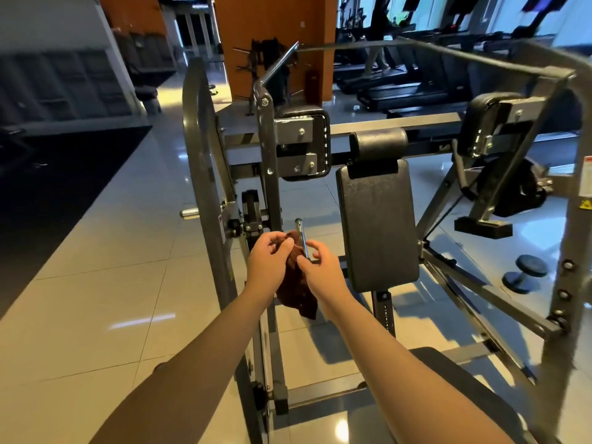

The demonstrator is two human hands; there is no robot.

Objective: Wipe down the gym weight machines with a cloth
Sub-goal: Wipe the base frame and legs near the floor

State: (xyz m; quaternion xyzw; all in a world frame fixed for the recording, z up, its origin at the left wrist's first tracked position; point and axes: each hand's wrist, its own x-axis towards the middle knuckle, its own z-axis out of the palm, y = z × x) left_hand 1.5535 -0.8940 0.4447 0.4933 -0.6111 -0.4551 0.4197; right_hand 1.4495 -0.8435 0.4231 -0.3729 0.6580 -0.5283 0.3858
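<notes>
- Down by the weight machine frame (205, 155), left of the back pad (378, 219), the maroon cloth (296, 299) is hanging bunched, so it's probably missing spots.
- Left hand (267, 261) is curling fingers over it, right hand (322, 270) is pinching it; it could be slipping.
- Chrome rod (301, 238) is poking up by the knuckles, risking a knock.

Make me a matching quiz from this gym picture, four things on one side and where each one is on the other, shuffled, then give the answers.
1 cloth
2 back pad
3 dumbbell
4 chrome peg

A lying on the floor
B gripped by the left hand
C sticking out from the left of the machine frame
D upright, right of the right hand

Pairs: 1-B, 2-D, 3-A, 4-C
</notes>
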